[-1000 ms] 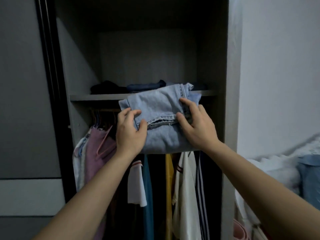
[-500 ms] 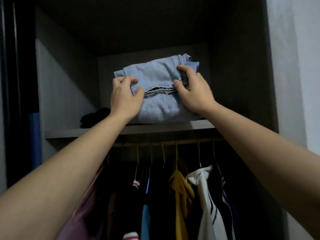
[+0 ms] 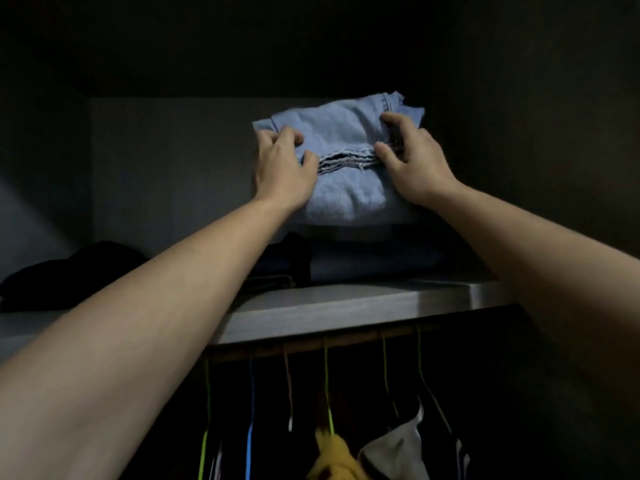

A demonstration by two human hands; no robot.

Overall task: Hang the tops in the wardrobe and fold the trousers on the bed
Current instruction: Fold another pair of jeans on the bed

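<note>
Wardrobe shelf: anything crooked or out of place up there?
Mostly tidy. The folded jeans, gripped by the left hand and right hand, have a loose corner poking out top right. A dark garment lies bunched, not folded, at the left end of the shelf.

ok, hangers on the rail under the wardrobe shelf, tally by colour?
Thin green wire hangers: 4
Thin blue wire hanger: 1
Thin pink wire hanger: 1
Total: 6
</note>
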